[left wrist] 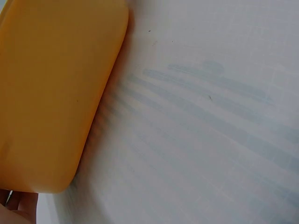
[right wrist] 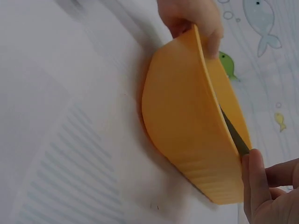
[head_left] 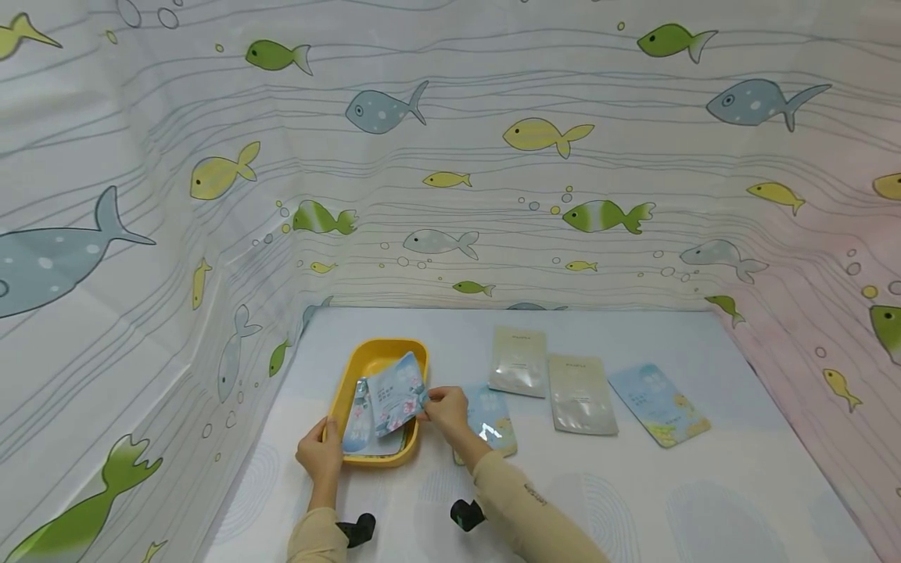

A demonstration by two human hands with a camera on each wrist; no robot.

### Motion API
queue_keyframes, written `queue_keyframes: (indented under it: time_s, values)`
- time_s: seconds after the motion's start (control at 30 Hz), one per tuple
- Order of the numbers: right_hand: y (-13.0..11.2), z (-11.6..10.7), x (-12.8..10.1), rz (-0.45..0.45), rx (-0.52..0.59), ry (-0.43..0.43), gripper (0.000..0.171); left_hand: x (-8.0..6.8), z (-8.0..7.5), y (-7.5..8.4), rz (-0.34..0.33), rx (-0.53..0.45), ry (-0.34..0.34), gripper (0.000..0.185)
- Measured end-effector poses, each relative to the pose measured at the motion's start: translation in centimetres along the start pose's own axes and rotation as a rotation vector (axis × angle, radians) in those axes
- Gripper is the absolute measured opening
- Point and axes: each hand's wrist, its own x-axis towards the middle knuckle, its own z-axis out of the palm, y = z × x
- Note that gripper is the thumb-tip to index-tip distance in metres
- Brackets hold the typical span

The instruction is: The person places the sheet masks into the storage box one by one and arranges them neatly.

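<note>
Head view: from above and behind the hands, facing forward and down; stands well back, taking in the whole table (head_left: 633,485), the fish curtain (head_left: 450,156) and the tray (head_left: 352,375).
Left wrist view: very near the tray (left wrist: 51,93), at its outer wall, facing along the table (left wrist: 201,140); a sliver of the left hand (left wrist: 21,207) at the lower edge.
Right wrist view: near the tray (right wrist: 182,135), low at its side, facing across it to the curtain (right wrist: 266,60); the left hand (right wrist: 191,18) on the far rim, the right hand (right wrist: 271,191) at the near corner.
Shared: all three show the tray and the table beside it; head and right wrist also share the curtain and both hands.
</note>
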Motion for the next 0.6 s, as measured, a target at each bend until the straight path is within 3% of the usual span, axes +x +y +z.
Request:
queue_keyframes:
  time_s: [0.17,0.43,0.6]
  values:
    - [-0.2,0.4,-0.4,-0.098,-0.109,0.001,0.024,0.0,0.0,0.0,0.002,-0.003,0.005,0.025]
    - [-0.6,1.5,-1.9,-0.329,-0.436,-0.009,0.014,0.1,0.1,-0.1,-0.013,0.003,0.014,0.025]
    - [-0.6,1.9,-2.1,-0.342,-0.511,-0.064,0.013,0.0,0.1,0.0,-0.006,0.006,0.010,0.025]
